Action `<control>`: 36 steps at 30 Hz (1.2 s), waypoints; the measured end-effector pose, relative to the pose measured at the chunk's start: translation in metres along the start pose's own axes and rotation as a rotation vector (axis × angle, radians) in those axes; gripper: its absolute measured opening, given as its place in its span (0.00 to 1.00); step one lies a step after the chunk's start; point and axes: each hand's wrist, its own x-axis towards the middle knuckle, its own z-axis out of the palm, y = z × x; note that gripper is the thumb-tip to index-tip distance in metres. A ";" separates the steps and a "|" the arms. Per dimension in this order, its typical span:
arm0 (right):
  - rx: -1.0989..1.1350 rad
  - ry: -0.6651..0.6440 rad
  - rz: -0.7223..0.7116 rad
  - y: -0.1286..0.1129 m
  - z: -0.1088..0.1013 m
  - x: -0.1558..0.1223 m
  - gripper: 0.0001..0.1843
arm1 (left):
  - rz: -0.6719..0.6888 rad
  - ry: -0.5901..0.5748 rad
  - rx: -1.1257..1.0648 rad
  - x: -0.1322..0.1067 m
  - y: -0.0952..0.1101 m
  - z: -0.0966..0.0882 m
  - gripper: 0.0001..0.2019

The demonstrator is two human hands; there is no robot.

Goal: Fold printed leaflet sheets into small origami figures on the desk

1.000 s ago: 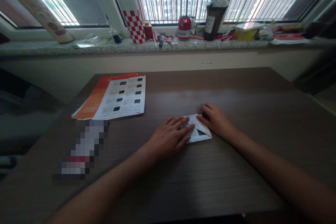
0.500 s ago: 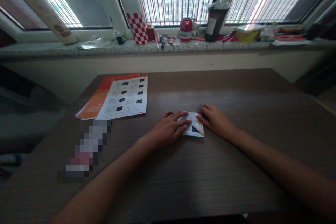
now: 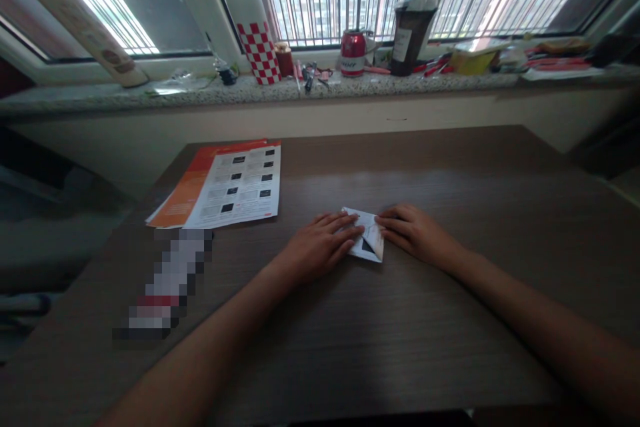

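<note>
A small folded sheet of printed paper (image 3: pixel 369 235) lies on the brown table (image 3: pixel 400 333) between my hands. It is white with a dark printed patch, and a diagonal fold shows near its lower right. My left hand (image 3: pixel 324 240) rests flat on the paper's left part, fingers stretched out and slightly apart. At the paper's right edge, the fingers of my right hand (image 3: pixel 413 232) are bent together and touch it; the thumb and fingertips close on that edge. My left fingers hide part of the paper.
Printed sheets with an orange edge (image 3: pixel 240 187) lie at the table's back left, with a blurred-out object (image 3: pixel 170 280) in front of them. Along the windowsill (image 3: pixel 200 97) stand a checkered bottle (image 3: pixel 260 47), a red can (image 3: pixel 353 53), a dark drink cup (image 3: pixel 409 40) and small clutter.
The folded paper has turned slightly, its lower right corner shifting left. My right fingers have moved slightly down along its right edge, while my left hand stays flat on it.
</note>
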 end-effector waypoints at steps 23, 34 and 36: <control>-0.051 -0.178 -0.021 0.003 -0.007 -0.015 0.26 | 0.127 -0.099 -0.097 -0.011 0.008 -0.015 0.24; 0.033 -0.112 0.003 0.000 -0.012 -0.010 0.24 | 0.173 -0.095 -0.117 -0.014 0.011 -0.017 0.22; 0.048 -0.103 0.007 0.000 -0.012 -0.009 0.24 | 0.188 -0.088 -0.141 -0.014 0.012 -0.018 0.23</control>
